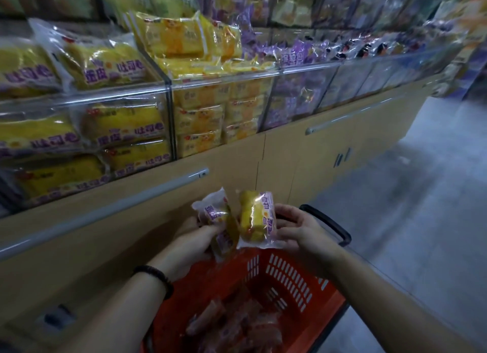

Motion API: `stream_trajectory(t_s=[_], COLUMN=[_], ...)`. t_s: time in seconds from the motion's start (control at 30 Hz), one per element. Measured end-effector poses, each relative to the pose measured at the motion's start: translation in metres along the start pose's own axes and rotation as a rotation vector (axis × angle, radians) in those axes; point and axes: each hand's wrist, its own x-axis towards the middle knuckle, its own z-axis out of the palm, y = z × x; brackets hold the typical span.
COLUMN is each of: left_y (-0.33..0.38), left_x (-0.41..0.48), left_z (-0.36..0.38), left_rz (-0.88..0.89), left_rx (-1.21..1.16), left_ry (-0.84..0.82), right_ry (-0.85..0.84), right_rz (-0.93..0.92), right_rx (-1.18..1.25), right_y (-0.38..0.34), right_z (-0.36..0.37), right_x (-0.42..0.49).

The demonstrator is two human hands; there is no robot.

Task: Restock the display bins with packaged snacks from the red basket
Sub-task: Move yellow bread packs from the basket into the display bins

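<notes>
Snack packs (pixel 257 218) are gripped in left hand (pixel 189 236) and right hand (pixel 297 231) above the basket (pixel 290 271); more remain inside, far bins (pixel 168 89) seemingly near full.

Red basket (pixel 290 281), lower centre: orange-red, walls pierced by rows of pale slots; handle (pixel 326 224) black. Basket contents (pixel 237 323): reddish-pink wrappers, print unreadable. Left pack (pixel 218 220) and right pack (pixel 257 218), above the basket: yellow, purple lettering, clear-white edges. Display bins (pixel 87 99): clear, colourless. Toast packs (pixel 116 65), upper left: yellow with purple characters. Centre packs (pixel 200 115): yellow-orange. Purple packs (pixel 295 57), right of centre: lilac. Cabinet (pixel 290 162): tan; rails (pixel 147 191) grey. Floor (pixel 421 194): grey. Bracelet (pixel 155 276): black beads.
</notes>
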Motion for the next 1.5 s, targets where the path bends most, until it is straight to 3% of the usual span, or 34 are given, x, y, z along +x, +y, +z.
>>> stream_trajectory(t_s=[0.13, 0.27, 0.47, 0.67, 0.8, 0.9, 1.1, 1.33, 1.5], left_y=[0.009, 0.018, 0.034, 0.037, 0.041, 0.041, 0.036, 0.039, 0.050], left_x=[-0.006, -0.011, -0.026, -0.029, -0.024, -0.020, -0.016, -0.029, -0.069], left_z=[0.014, 0.027, 0.044, 0.048, 0.047, 0.046, 0.031, 0.002, -0.025], left_rz=[0.037, 0.020, 0.090, 0.100, 0.095, 0.035, 0.083, 0.114, 0.215], left_rx=[-0.149, -0.377, -0.469, -0.601, -0.684, -0.666, -0.502, -0.579, -0.387], left_ry=[-0.078, -0.068, -0.116, -0.168, -0.085, -0.101, 0.054, 0.048, 0.090], right_ry=[-0.057, 0.126, 0.304, 0.226, 0.119, 0.188, 0.211, 0.156, 0.091], right_rz=[-0.062, -0.194, -0.382, -0.412, -0.351, -0.325, -0.352, -0.500, -0.507], right_rx=[0.113, 0.099, -0.056, -0.061, 0.172, 0.115, 0.144, -0.190, -0.171], right_y=[0.002, 0.012, 0.018, 0.012, -0.001, -0.010, -0.033, -0.049, -0.058], right_z=[0.009, 0.027, 0.052, 0.054, 0.049, 0.042, 0.018, 0.014, 0.037], right_x=[0.002, 0.010, 0.006, 0.009, 0.011, 0.008, 0.003, -0.023, -0.043])
